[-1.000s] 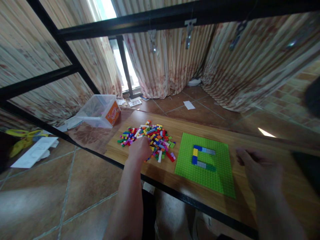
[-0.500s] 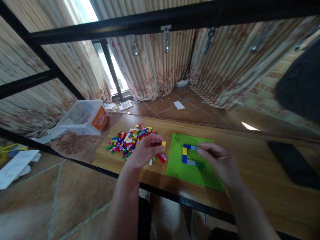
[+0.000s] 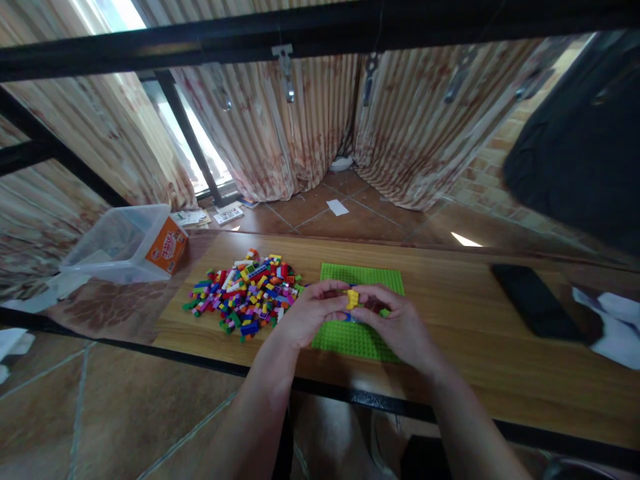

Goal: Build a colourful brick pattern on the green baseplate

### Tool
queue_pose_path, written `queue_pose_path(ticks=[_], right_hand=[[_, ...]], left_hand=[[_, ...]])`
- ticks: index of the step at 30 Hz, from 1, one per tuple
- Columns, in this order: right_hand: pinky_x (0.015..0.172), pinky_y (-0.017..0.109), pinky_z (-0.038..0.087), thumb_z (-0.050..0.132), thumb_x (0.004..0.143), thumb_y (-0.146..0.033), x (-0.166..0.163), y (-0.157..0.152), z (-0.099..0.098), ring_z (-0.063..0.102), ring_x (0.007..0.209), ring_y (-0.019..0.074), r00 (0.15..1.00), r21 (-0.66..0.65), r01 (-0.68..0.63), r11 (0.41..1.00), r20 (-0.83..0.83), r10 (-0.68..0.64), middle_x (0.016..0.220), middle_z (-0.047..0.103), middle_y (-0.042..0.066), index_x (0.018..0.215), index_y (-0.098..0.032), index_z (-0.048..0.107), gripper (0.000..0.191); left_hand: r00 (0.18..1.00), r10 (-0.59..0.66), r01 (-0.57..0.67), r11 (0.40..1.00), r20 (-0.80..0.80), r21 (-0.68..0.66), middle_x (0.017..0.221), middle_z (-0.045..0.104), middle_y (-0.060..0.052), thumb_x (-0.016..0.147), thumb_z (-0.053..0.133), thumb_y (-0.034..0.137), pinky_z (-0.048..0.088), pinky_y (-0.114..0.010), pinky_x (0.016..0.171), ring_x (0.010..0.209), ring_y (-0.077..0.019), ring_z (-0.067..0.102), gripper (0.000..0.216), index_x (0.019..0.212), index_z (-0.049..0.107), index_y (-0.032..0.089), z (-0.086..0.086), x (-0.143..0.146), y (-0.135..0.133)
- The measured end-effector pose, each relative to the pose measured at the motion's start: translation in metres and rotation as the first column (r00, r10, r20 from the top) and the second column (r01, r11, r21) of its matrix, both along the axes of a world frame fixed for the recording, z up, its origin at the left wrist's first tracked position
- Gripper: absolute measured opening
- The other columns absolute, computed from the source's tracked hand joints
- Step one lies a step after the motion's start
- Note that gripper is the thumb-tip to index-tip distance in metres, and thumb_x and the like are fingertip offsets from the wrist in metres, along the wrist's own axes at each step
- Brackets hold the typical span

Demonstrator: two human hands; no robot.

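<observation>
Both hands meet over the green baseplate (image 3: 373, 275) on the wooden table (image 3: 450, 320). My left hand (image 3: 313, 313) and my right hand (image 3: 395, 320) pinch a small yellow brick (image 3: 353, 298) between their fingertips. The bricks built on the plate are mostly hidden under the fingers; a bit of blue shows beneath. A heap of loose coloured bricks (image 3: 245, 293) lies just left of the plate, beside my left hand.
A clear plastic tub (image 3: 120, 243) with an orange label stands at the table's left end. A black phone (image 3: 535, 300) and a white cloth (image 3: 613, 320) lie on the right. A black metal frame runs overhead. Curtains hang behind over the tiled floor.
My left hand left the brick heap carrying a yellow brick and moved right over the plate. My right hand came in from the right and joined it on the brick. The view swung right.
</observation>
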State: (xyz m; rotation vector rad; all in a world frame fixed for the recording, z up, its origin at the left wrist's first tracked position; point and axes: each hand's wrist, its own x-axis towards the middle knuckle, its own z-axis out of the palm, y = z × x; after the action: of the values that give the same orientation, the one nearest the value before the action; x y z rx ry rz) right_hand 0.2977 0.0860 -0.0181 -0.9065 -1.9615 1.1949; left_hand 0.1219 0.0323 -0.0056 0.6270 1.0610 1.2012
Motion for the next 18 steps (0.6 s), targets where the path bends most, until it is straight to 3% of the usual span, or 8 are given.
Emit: queue_pose_path(ticks=[4, 6, 10, 14, 18], right_hand=[[0.071, 0.031, 0.049, 0.067, 0.082, -0.042, 0.024, 0.019, -0.007, 0.062, 0.077, 0.0175, 0.968, 0.081, 0.197, 0.977, 0.143, -0.207, 0.089, 0.068, 0.002, 0.102, -0.024, 0.07, 0.027], [0.07, 0.033, 0.049, 0.066, 0.081, -0.042, 0.037, 0.029, -0.013, 0.062, 0.074, 0.0181, 0.945, 0.113, 0.227, 0.967, 0.214, -0.246, 0.087, 0.069, 0.003, 0.1, -0.023, 0.07, 0.027], [0.071, 0.033, 0.049, 0.064, 0.081, -0.037, 0.048, 0.034, -0.022, 0.065, 0.074, 0.0194, 0.928, 0.106, 0.144, 0.984, 0.33, -0.171, 0.084, 0.072, 0.003, 0.102, -0.023, 0.07, 0.026], [0.076, 0.035, 0.049, 0.061, 0.083, -0.032, 0.042, 0.03, -0.023, 0.068, 0.081, 0.0207, 0.903, 0.136, 0.059, 0.989, 0.415, -0.111, 0.09, 0.074, 0.004, 0.105, -0.024, 0.071, 0.025], [0.075, 0.034, 0.05, 0.059, 0.084, -0.027, 0.038, 0.031, -0.023, 0.068, 0.08, 0.0206, 0.879, 0.154, 0.068, 0.986, 0.457, -0.132, 0.089, 0.074, 0.004, 0.111, -0.022, 0.07, 0.029]], left_hand=[[0.968, 0.095, -0.091, 0.996, -0.232, 0.026, 0.078, 0.067, -0.001, 0.075, 0.072, 0.02, 0.044, -0.022, 0.063, 0.068, -0.0108, 0.061, 0.023, 0.096, 0.065, 0.015, -0.007, 0.004, 0.007], [0.912, 0.13, -0.107, 0.991, -0.389, 0.081, 0.076, 0.066, 0.0, 0.078, 0.066, 0.016, 0.044, -0.023, 0.063, 0.068, -0.0111, 0.06, 0.014, 0.092, 0.065, 0.015, -0.01, 0.004, 0.01], [0.679, 0.19, -0.038, 0.974, -0.709, 0.224, 0.088, 0.07, -0.004, 0.081, 0.058, 0.011, 0.05, -0.028, 0.077, 0.082, -0.0163, 0.065, 0.013, 0.091, 0.066, 0.016, -0.016, 0.003, 0.011], [0.419, 0.159, 0.088, 0.973, -0.894, 0.215, 0.108, 0.072, -0.007, 0.084, 0.058, 0.013, 0.049, -0.038, 0.092, 0.1, -0.0227, 0.064, 0.023, 0.105, 0.065, 0.018, -0.014, 0.01, 0.007], [0.34, 0.121, 0.205, 0.958, -0.933, 0.199, 0.114, 0.071, -0.007, 0.086, 0.055, 0.015, 0.048, -0.042, 0.097, 0.109, -0.0255, 0.06, 0.033, 0.117, 0.062, 0.019, -0.012, 0.022, 0.005]])
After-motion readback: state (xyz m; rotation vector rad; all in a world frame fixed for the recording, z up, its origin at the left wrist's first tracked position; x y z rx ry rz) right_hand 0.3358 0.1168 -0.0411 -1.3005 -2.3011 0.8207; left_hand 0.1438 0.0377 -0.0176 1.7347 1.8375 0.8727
